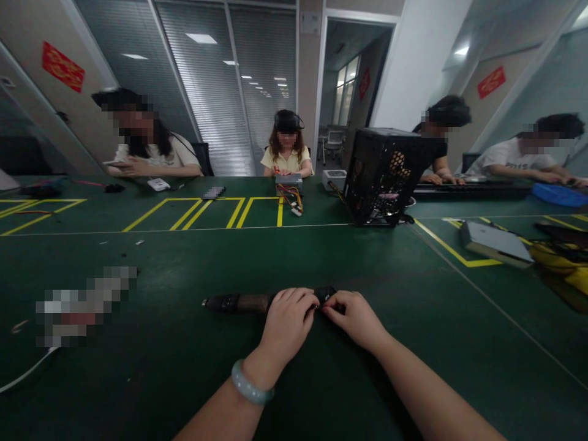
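Observation:
A long dark tool (243, 302), like a screwdriver or heat gun, lies across the green table with its narrow metal tip to the left. My left hand (288, 315), with a pale green bangle on the wrist, is wrapped over its right part. At the tool's black right end, my right hand (351, 315) has thumb and forefinger pinched together. The fingertips of both hands nearly meet there, and whatever small part lies between them is too hidden to make out.
Beyond the green table (184, 367) several people sit. A black computer case (381, 177) stands at the back right, a grey box (496, 244) farther right. A power supply (289, 180) with coloured wires is at the back. A white cable (30, 370) runs at left.

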The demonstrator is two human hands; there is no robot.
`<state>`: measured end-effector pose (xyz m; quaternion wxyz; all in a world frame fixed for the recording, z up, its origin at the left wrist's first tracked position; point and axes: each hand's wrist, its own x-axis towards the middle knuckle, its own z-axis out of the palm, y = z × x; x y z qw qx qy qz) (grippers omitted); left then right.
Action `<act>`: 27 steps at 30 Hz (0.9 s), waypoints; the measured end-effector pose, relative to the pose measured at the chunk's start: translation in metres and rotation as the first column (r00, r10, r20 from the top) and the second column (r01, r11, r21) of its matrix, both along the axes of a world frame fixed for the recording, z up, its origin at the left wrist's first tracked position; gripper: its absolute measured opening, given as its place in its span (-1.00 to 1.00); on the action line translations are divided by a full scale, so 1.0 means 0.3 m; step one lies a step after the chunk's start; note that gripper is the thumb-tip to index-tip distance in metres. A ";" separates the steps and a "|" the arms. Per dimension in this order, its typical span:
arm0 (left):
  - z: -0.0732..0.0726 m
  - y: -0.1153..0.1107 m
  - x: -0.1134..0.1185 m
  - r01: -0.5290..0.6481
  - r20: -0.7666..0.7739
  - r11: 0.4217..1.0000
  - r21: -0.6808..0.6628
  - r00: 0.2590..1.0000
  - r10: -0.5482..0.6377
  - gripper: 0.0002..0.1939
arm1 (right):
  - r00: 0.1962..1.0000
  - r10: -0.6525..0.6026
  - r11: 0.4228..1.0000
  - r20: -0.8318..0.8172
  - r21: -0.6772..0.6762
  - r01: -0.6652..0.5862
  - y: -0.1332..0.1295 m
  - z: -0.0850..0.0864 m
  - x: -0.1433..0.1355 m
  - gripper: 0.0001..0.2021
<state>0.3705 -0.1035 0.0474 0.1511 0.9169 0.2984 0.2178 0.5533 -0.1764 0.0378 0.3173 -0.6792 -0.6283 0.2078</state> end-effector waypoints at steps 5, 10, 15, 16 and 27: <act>-0.001 -0.003 -0.001 -0.022 0.006 1.000 0.009 1.000 0.022 -0.76 | 1.000 0.009 1.000 -0.007 0.000 -0.009 -0.001 0.005 0.000 -0.85; -0.001 -0.004 0.001 -0.009 0.030 0.999 0.037 1.000 0.008 -0.80 | 1.000 0.016 0.999 -0.006 0.039 -0.016 -0.001 -0.002 0.007 -0.88; -0.012 -0.001 0.003 0.000 0.041 0.999 0.042 0.999 -0.002 -0.81 | 0.999 0.045 0.998 -0.027 0.050 -0.044 -0.002 -0.015 0.018 -0.91; -0.016 0.000 0.004 -0.007 0.046 0.999 0.041 0.999 0.005 -0.81 | 0.999 0.047 0.998 -0.028 0.049 -0.046 -0.002 -0.018 0.020 -0.92; -0.028 0.010 0.002 0.016 0.010 0.998 0.059 1.000 -0.017 -0.83 | 0.997 0.057 0.998 -0.046 0.032 -0.056 -0.002 -0.022 0.023 -0.94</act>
